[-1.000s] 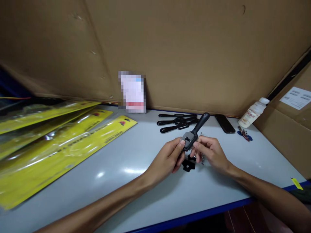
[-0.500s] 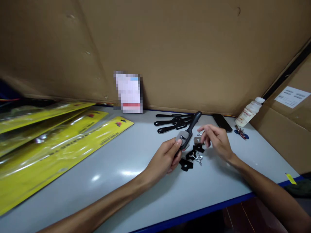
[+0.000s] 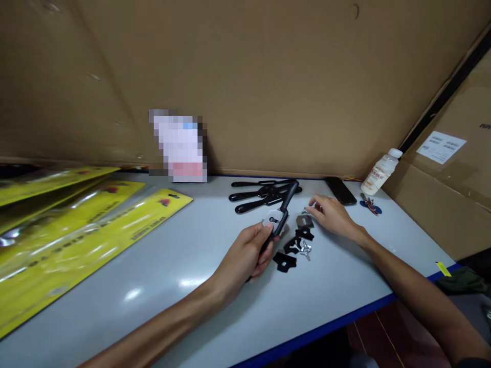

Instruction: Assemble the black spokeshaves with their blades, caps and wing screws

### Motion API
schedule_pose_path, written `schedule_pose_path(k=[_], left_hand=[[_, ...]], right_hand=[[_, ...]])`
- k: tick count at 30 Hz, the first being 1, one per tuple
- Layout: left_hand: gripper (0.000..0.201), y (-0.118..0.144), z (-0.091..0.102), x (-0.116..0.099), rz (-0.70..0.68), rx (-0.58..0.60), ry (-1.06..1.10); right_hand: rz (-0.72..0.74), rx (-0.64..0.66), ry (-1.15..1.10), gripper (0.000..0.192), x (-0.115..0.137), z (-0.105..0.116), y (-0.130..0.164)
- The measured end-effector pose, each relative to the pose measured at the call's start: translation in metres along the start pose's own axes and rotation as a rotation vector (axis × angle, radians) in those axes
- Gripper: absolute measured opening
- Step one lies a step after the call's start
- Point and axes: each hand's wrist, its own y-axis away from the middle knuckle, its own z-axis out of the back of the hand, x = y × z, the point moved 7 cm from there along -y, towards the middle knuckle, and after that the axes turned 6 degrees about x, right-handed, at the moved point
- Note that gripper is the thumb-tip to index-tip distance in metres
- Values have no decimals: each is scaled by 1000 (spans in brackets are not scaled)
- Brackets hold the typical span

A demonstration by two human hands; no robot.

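Note:
My left hand [image 3: 251, 250] is closed around a black spokeshave [image 3: 290, 197], one handle pointing up and away and the other partly hidden by my fingers. A grey slotted blade [image 3: 271, 216] lies on its body under my thumb. At the table, my right hand [image 3: 333, 214] has its fingertips pinched at a small silver wing screw [image 3: 305, 211]. Just below those fingers is another grey blade [image 3: 306, 221]. Several black cap plates [image 3: 285, 262] lie nearer me, with silver wing screws [image 3: 306, 249] beside them. Behind the held tool, more black spokeshave bodies [image 3: 249, 205] are grouped together.
Yellow blister packs [image 3: 115, 240] cover the left of the table. A black phone [image 3: 341, 190], keys [image 3: 370, 204] and a white bottle [image 3: 379, 173] stand or lie at the back right. Cardboard [image 3: 261, 92] walls the back; a blurred panel [image 3: 184, 148] leans there.
My right hand has lowered to the wing screw behind the loose blade, its fingers closing there. My left hand still holds the spokeshave and blade, slightly turned. The whole view has shifted.

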Motion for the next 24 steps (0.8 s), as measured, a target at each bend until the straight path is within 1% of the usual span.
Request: schedule_pose_path(k=[3,7,10,13,15,17,19,22,24], left_hand=[[32,0,0,0,-2,-2,25],[31,1,2,-2,9,-24,50],[29,1,3,-3,21,-35,54],[29,-1,3,-3,12,-24,58],[29,-1,3,-2,-6,-12,60],[30,-2,4,0,-6,-4,58],[31,-2,3,1,5,-3,54],[31,-1,2,1,16,-9,46],[31,-1,1,0,14,-3,36]], right_hand=[[-18,42,33,26,-5,1,-1],[6,120,45,18,-6,7,2],[23,163,9,17,-2,9,7],[88,199,-55,12,6,8,9],[81,160,-65,14,5,11,8],[23,85,-66,14,-1,14,4],[-26,36,-59,17,-6,12,1],[-24,33,-53,21,-6,2,-3],[5,43,-90,13,-4,-5,-4]])
